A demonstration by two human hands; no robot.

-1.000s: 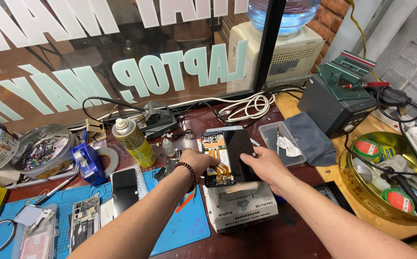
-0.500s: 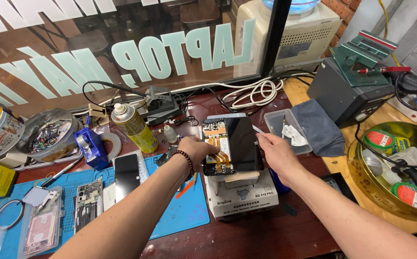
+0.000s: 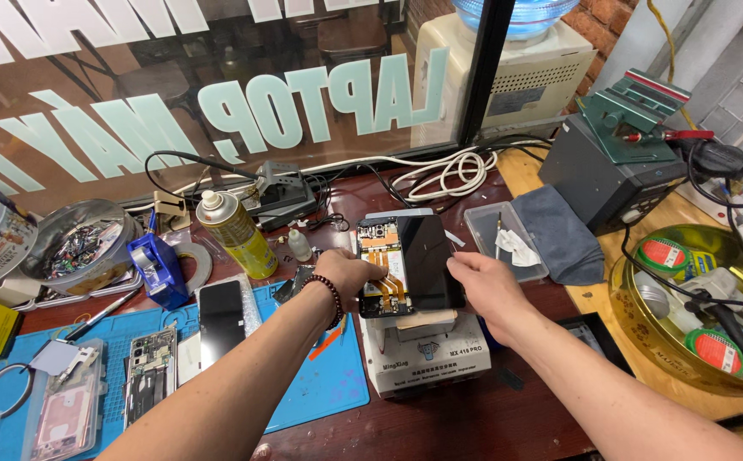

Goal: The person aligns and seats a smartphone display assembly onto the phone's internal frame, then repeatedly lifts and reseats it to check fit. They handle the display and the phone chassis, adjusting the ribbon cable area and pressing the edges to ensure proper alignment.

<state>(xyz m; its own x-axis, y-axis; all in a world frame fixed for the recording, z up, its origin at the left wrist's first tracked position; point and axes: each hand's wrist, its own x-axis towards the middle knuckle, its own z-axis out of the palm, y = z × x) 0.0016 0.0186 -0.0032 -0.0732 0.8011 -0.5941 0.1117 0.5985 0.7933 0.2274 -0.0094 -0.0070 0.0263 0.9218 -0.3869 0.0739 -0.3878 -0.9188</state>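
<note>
Hands: both are on the opened phone (image 3: 407,266), which lies on top of the white heater box (image 3: 427,357).
Left hand: the left hand (image 3: 348,271) presses fingers down on the phone's left part, where the circuit board and orange ribbon cables (image 3: 389,275) lie bare; it grips nothing, it only pins.
Right hand: the right hand (image 3: 484,286) pinches the right edge of the black screen panel (image 3: 430,261), fingers closed on that edge.
Phone place: centred on the heater box, slightly overhanging its far edge.
Long axis: runs away from the person toward the shop window (image 3: 218,94); the camera end points at the window, the near end at the person.
Screen panel: lies beside the phone body on its right, glass dark and glossy; I cannot tell whether it is lifted or flat.
Risk, cables: the ribbons seem to link the two halves, so pulling the panel too far right may tear them.
Risk, glass: a hard pinch or twist on the thin edge may crack it.
Risk, slip: the phone may slide off the heater box if the left fingers ease.
Risk, heat: I cannot tell if the heater box is hot; if so, fingertips resting near its plate may burn.
Nearby: a yellow spray can (image 3: 236,232) stands left of the heater box, a blue work mat (image 3: 320,384) at its left side.
</note>
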